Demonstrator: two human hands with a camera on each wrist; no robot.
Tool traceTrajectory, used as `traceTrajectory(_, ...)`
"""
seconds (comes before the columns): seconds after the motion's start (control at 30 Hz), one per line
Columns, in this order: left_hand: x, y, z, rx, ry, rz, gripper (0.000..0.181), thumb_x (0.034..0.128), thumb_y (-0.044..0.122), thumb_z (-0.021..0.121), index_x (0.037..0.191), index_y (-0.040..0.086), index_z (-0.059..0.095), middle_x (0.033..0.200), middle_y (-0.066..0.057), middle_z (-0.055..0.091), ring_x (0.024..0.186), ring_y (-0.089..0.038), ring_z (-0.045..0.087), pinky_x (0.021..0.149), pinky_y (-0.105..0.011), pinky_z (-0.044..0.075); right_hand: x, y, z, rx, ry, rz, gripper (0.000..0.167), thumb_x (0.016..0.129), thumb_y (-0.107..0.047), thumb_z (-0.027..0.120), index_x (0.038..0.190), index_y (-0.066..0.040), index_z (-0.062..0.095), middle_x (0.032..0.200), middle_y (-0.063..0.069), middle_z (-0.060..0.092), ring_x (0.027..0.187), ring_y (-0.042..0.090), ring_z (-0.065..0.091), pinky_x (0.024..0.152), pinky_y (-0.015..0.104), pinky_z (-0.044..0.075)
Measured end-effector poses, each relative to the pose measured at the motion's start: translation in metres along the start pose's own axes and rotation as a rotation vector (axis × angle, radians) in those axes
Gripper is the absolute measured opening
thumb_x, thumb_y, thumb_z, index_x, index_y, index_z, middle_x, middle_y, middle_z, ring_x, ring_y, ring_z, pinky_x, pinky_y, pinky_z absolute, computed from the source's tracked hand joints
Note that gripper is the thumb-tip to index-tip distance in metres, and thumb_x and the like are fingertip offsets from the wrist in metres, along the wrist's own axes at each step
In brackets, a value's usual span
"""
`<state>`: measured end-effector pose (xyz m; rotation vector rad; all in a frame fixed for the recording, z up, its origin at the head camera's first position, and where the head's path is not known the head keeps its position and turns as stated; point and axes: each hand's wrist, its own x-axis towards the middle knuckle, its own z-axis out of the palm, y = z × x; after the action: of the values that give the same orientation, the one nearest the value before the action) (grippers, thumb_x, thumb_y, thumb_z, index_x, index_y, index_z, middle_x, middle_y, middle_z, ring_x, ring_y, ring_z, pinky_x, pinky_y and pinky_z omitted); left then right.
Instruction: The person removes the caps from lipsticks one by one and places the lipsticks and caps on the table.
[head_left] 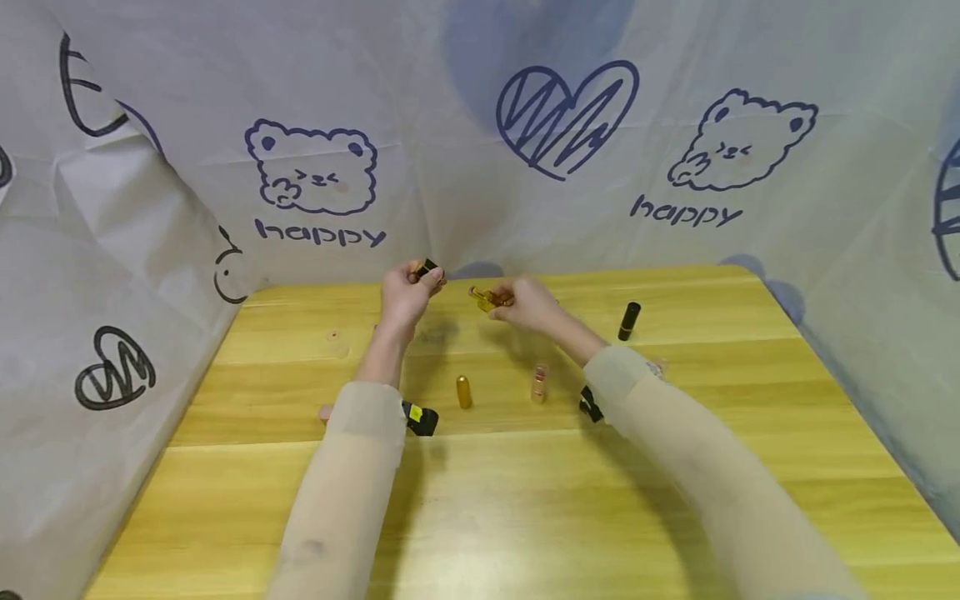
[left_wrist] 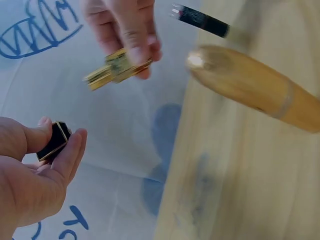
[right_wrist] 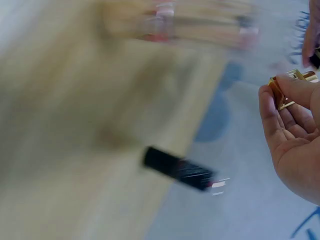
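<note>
Gripping a black cap (left_wrist: 54,143) with gold edges between thumb and fingers, the left hand (head_left: 405,293) is positioned at the far edge of the table (head_left: 487,517) as seen in the head view. The right hand (head_left: 529,305) pinches a gold lipstick case (left_wrist: 116,68) between thumb and fingers; its narrower end projects from the grip toward the left hand. The cap and the case are near each other but apart, with a gap between the two hands. On the table, nearer the person than both hands, a gold tube (head_left: 464,392) and a pink lipstick (head_left: 539,385) are located side by side, well apart from each other. A black tube (head_left: 629,322) is located to the right of the right hand. A black box (head_left: 425,422) with a yellow label (head_left: 416,413) is partly covered by the left sleeve (head_left: 363,425). A dark object (head_left: 590,405) is beside the right sleeve (head_left: 637,392); its shape is too small to identify. Behind the table hangs a white sheet (head_left: 442,167) with drawn bears and a heart.
</note>
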<state>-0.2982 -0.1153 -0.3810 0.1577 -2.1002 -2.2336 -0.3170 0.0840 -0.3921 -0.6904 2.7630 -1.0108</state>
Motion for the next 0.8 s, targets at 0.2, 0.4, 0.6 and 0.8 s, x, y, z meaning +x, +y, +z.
traceTrajectory(0.2,0.001,0.010,0.000,0.036,0.051,0.040,0.035,0.1041,0.004,0.061,0.134,-0.015,0.057,0.129,-0.030,0.062,0.122,-0.036,0.066,0.102,-0.031,0.055,0.004,-0.014,-0.013,0.046,0.034,-0.008,0.039,0.099,-0.009,0.072,0.133,0.009,0.063,0.123,0.022,0.068,0.111,0.033,0.067,0.095,0.040,0.057)
traceTrajectory(0.4,0.002,0.014,-0.001,0.224,0.066,0.031,0.044,0.1021,0.006,0.066,0.144,-0.004,0.057,0.135,-0.025,0.061,0.121,-0.032,0.062,0.102,-0.035,0.055,0.005,-0.010,-0.014,0.121,0.077,-0.005,0.042,0.099,-0.010,0.071,0.136,0.006,0.061,0.125,0.022,0.068,0.114,0.034,0.066,0.096,0.042,0.057)
traceTrajectory(0.6,0.005,0.013,-0.001,0.393,0.011,0.007,0.045,0.1003,0.006,0.069,0.143,0.000,0.059,0.137,-0.023,0.060,0.127,-0.035,0.058,0.104,-0.039,0.054,0.008,-0.001,-0.009,0.228,0.089,0.003,0.042,0.099,-0.011,0.072,0.139,-0.002,0.061,0.125,0.019,0.069,0.114,0.032,0.066,0.094,0.043,0.058)
traceTrajectory(0.8,0.011,0.006,-0.004,0.643,-0.139,0.021,0.041,0.0956,-0.004,0.066,0.136,-0.001,0.065,0.134,-0.024,0.061,0.124,-0.036,0.058,0.101,-0.041,0.055,0.009,0.008,-0.003,0.275,0.041,0.073,0.038,0.100,-0.011,0.070,0.133,0.004,0.058,0.128,0.022,0.067,0.120,0.034,0.064,0.100,0.042,0.056)
